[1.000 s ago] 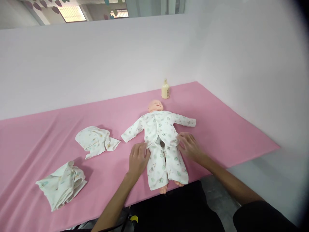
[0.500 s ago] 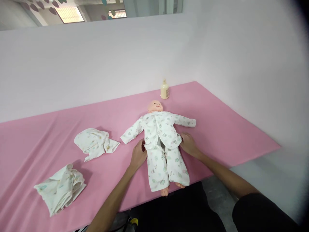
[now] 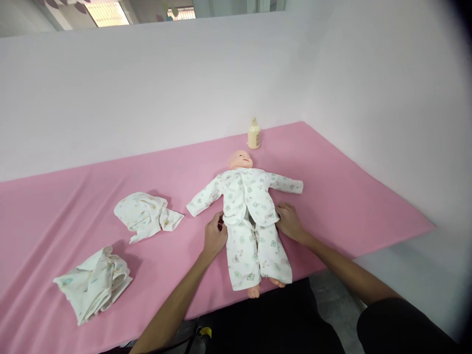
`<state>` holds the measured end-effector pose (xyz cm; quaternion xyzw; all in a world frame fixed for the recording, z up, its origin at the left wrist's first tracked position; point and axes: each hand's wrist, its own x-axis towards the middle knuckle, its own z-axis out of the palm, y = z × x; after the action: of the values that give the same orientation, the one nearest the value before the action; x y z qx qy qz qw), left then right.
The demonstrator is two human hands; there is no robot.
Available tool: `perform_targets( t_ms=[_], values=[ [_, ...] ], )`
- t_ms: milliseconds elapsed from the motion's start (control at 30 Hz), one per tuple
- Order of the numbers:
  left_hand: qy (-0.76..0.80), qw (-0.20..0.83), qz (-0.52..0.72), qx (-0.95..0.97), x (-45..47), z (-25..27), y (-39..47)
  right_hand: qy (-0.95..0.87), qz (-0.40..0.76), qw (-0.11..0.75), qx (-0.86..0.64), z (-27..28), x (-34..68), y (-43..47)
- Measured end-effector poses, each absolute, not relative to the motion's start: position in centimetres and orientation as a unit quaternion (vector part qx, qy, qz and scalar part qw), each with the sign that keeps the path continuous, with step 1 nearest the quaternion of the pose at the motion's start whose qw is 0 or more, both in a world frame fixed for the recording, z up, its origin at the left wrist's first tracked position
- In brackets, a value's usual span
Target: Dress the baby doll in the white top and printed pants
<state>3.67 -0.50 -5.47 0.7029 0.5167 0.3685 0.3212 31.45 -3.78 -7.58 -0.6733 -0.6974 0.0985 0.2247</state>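
A baby doll (image 3: 241,160) lies on its back on the pink-covered table, head toward the wall and feet at the near edge. It wears a white printed jacket (image 3: 254,194) with both sleeves spread out, and matching trousers (image 3: 243,255). At the doll's waist on the left, my left hand (image 3: 215,235) is closed, its fingertips on the jacket's lower edge. My right hand (image 3: 289,222) is closed at the opposite side of the waist, fingers against the jacket hem and partly hidden beneath it. Between jacket and trousers a small gap shows at the front.
Left of the doll lies a crumpled white printed cloth (image 3: 143,214). Nearer the front is a folded one (image 3: 96,282). A cream pump bottle (image 3: 254,135) stands beyond the doll's head. White walls bound the pink cover (image 3: 346,206) behind and on the right.
The view has shifted slightly. My right hand's fingers have lowered a little at the hem, and the jacket's right corner lies flatter. My left hand stays at the waist.
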Motion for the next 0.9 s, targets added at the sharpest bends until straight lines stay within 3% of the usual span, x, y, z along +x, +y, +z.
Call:
perform_targets(
  t_ms=[333,567,733,900],
  values=[
    [0.552,0.221,0.346,0.726,3.9,-6.4,1.1,-0.731,0.139,0.261,-0.615,-7.3,31.2,-4.2],
    [0.606,0.185,0.339,0.696,4.8,-6.2,2.4,-0.704,0.196,0.203,-0.652,-3.4,32.6,-5.9],
    [0.619,0.183,0.273,0.713,5.2,-5.6,2.5,-0.723,0.201,0.296,-0.591,2.5,31.4,-6.8],
    [0.619,0.148,0.199,0.745,5.2,-5.4,2.2,-0.618,0.228,0.418,-0.626,4.4,28.4,-0.2]
  ],
)
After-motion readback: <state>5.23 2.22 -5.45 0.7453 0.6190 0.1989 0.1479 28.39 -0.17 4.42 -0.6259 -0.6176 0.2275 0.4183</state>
